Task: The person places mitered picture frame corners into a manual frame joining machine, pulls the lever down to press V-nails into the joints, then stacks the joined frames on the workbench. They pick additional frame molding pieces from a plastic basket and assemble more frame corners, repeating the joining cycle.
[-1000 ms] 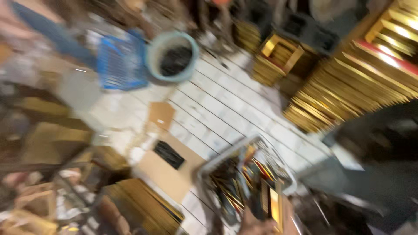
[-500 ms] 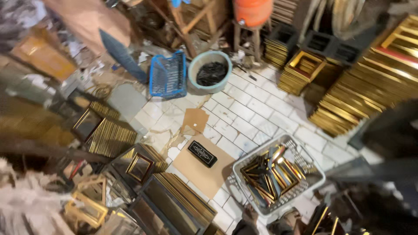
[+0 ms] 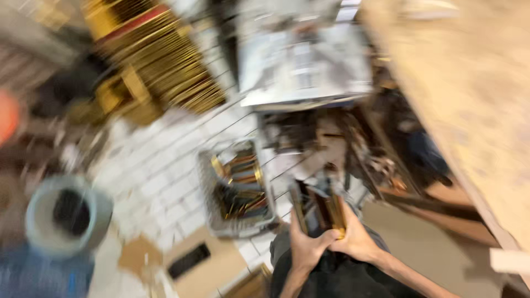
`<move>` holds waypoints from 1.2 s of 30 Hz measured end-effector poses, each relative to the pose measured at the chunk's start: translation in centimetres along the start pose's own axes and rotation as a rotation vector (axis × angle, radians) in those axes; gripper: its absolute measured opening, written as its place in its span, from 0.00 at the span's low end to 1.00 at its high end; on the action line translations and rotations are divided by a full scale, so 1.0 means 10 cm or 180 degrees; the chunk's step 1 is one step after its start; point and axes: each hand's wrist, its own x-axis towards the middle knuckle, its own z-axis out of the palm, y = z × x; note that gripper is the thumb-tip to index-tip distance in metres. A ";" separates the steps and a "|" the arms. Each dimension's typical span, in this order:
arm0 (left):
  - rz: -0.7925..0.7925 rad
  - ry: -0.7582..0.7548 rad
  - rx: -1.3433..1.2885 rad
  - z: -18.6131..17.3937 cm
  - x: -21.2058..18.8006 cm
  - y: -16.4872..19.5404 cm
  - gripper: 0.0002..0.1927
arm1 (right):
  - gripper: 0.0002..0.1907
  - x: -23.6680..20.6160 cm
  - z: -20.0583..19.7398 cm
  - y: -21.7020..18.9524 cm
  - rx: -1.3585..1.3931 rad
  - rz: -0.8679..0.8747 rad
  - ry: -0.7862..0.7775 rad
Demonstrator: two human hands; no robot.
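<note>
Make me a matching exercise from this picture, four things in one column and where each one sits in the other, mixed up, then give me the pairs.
Things:
1. grey basket of gold strips
2. round grey tub
3. small gold frame
4. stacked gold frames

Places:
A. upper left, piled on the floor
B. held in both hands, left hand and right hand, bottom centre
C. on the white tiled floor, mid picture
D. far left, with dark contents

Pairs: 1-C, 2-D, 3-B, 4-A
</note>
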 end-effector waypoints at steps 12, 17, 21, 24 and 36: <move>0.0147 -0.2185 0.0082 2.80 2.00 -0.25 0.57 | 0.51 0.42 -2.78 -0.28 0.0110 -0.0761 0.1796; 0.1538 -0.3168 0.1223 3.87 2.80 -0.40 0.61 | 0.47 0.58 -3.84 0.12 -0.0584 -0.0655 0.2228; 0.1974 -0.3448 0.1030 4.10 3.01 -0.59 0.58 | 0.43 0.71 -4.08 0.24 -0.0630 -0.0537 0.2268; 0.1700 -0.3457 0.0781 4.05 2.97 -0.76 0.57 | 0.40 0.73 -4.03 0.27 -0.0626 -0.0522 0.2318; 0.0519 -0.3016 0.1187 4.21 2.89 -1.00 0.50 | 0.28 0.74 -3.91 0.04 -0.0211 -0.0459 0.2809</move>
